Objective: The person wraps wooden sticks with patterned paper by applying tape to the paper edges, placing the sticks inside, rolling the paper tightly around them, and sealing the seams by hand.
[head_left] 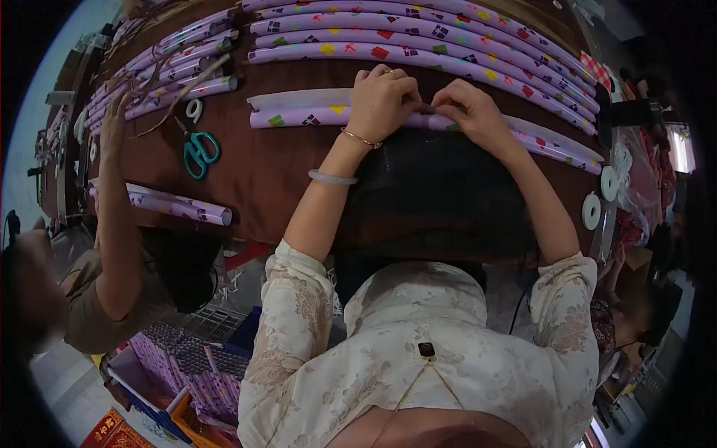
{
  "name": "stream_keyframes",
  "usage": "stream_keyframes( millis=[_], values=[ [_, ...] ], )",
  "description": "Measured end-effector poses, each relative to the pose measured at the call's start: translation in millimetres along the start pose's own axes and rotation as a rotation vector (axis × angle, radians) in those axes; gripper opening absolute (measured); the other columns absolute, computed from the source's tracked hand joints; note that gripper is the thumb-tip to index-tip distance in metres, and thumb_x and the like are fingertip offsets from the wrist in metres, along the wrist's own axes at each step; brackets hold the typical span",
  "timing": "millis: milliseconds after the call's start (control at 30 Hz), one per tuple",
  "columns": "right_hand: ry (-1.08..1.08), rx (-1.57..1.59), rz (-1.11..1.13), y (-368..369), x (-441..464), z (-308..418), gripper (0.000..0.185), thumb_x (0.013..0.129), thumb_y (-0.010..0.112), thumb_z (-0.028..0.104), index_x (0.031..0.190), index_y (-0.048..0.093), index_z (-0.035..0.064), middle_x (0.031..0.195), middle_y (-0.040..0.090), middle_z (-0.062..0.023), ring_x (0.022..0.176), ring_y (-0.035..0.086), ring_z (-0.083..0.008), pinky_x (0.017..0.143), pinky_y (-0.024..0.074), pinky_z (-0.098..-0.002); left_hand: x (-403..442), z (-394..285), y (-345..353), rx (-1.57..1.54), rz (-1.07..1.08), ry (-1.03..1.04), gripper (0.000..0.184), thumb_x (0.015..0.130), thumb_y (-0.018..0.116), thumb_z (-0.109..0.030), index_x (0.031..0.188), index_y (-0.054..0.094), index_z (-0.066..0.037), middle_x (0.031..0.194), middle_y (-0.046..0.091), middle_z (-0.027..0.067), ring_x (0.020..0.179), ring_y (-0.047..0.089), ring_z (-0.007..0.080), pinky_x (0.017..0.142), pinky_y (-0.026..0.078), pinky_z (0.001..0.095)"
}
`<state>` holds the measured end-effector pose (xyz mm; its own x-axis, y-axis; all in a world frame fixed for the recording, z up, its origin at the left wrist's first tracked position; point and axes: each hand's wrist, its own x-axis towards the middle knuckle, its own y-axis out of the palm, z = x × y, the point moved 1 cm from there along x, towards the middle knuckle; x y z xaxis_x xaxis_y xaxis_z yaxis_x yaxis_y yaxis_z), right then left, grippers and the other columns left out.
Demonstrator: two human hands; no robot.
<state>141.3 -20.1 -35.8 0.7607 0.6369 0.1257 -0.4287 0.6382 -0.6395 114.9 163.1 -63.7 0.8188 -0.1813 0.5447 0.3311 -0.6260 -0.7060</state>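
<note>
A roll of purple wrapping paper (299, 118), printed with gift boxes, lies across the brown table in front of me, its pale loose edge standing up along the back. My left hand (385, 97) is closed, its fingertips pinching the paper near the middle of the roll. Just to the right, my right hand (472, 110) also pinches the paper, thumb and fingers together. The fingertips of both hands almost meet. Whether a small strip of tape lies between them, I cannot make out.
Finished purple rolls (418, 56) lie in rows behind. Teal-handled scissors (200, 155) and a white tape roll (194, 110) lie left; more tape rolls (591, 211) sit right. A co-worker's hand (113, 123) reaches over rolls at left. A crate (160, 418) below holds upright rolls.
</note>
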Motion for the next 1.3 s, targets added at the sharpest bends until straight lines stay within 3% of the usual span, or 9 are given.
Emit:
stream_keyframes(
  millis=[133,200,300,433,500,700,800,1000,1300],
  values=[
    [0.001,0.012,0.004,0,0,0,0.011,0.080,0.059,0.008,0.089,0.058,0.0021,0.082,0.053,-0.0093,0.075,0.054,-0.0228,0.068,0.0431,-0.0326,1,0,0,0.003,-0.007,0.002,0.011,0.059,0.069,-0.017,0.062,0.058,-0.016,0.067,0.056,-0.0044,0.076,0.054,0.0176,0.068,0.035,0.0339],
    [0.028,-0.005,0.045,-1,0,-1,0.013,0.079,0.058,0.005,0.092,0.056,0.0019,0.084,0.051,-0.0054,0.077,0.052,-0.0155,0.068,0.0422,-0.0274,0,0,1,0.005,-0.003,-0.005,0.011,0.059,0.069,-0.017,0.062,0.058,-0.016,0.067,0.056,-0.0044,0.076,0.054,0.0176,0.068,0.036,0.0340],
    [0.051,-0.008,0.064,-2,0,1,0.014,0.079,0.058,0.004,0.093,0.056,0.0019,0.083,0.050,-0.0053,0.074,0.049,-0.0144,0.067,0.0413,-0.0269,1,2,2,0.009,0.000,-0.002,0.011,0.060,0.069,-0.018,0.063,0.059,-0.016,0.068,0.056,-0.0043,0.076,0.054,0.0177,0.068,0.036,0.0342],
    [0.150,0.113,0.041,0,0,3,0.013,0.079,0.058,0.004,0.092,0.055,0.0018,0.083,0.050,-0.0049,0.072,0.048,-0.0139,0.067,0.0407,-0.0269,0,3,2,0.013,0.029,0.004,0.011,0.062,0.068,-0.020,0.064,0.059,-0.016,0.069,0.057,-0.0038,0.077,0.054,0.0180,0.068,0.036,0.0344],
    [0.047,0.031,0.044,1,0,-2,0.013,0.079,0.059,0.005,0.091,0.055,0.0033,0.076,0.048,-0.0074,0.071,0.050,-0.0194,0.065,0.0412,-0.0310,0,2,1,0.021,0.049,-0.005,0.011,0.063,0.069,-0.020,0.065,0.059,-0.015,0.071,0.057,-0.0036,0.079,0.054,0.0184,0.069,0.036,0.0343],
    [-0.026,0.012,0.063,1,0,-9,0.013,0.079,0.059,0.005,0.091,0.055,0.0036,0.079,0.049,-0.0076,0.073,0.051,-0.0192,0.068,0.0426,-0.0317,2,-1,0,0.018,0.070,-0.023,0.012,0.063,0.069,-0.022,0.065,0.060,-0.015,0.072,0.057,-0.0031,0.080,0.054,0.0186,0.069,0.036,0.0344],
    [0.082,0.115,0.069,-2,-2,-2,0.014,0.078,0.059,0.003,0.090,0.054,0.0013,0.085,0.051,-0.0067,0.078,0.051,-0.0168,0.071,0.0423,-0.0292,2,0,1,0.024,0.058,-0.011,0.013,0.061,0.070,-0.023,0.063,0.060,-0.016,0.071,0.057,-0.0033,0.078,0.054,0.0186,0.067,0.035,0.0346],
    [0.082,-0.107,0.133,-33,-18,-18,0.013,0.079,0.060,0.007,0.090,0.053,0.0024,0.083,0.051,-0.0075,0.075,0.053,-0.0187,0.069,0.0431,-0.0301,1,3,2,0.021,0.102,-0.035,0.015,0.063,0.071,-0.023,0.065,0.059,-0.014,0.072,0.056,-0.0025,0.080,0.054,0.0193,0.068,0.034,0.0348],
    [0.177,-0.045,0.101,-61,-49,-44,0.012,0.078,0.060,0.005,0.085,0.051,0.0013,0.082,0.049,-0.0044,0.076,0.048,-0.0133,0.071,0.0404,-0.0257,0,5,3,0.023,0.077,-0.019,0.018,0.062,0.072,-0.026,0.064,0.058,-0.014,0.068,0.054,-0.0030,0.078,0.053,0.0189,0.067,0.033,0.0347]
  ],
)
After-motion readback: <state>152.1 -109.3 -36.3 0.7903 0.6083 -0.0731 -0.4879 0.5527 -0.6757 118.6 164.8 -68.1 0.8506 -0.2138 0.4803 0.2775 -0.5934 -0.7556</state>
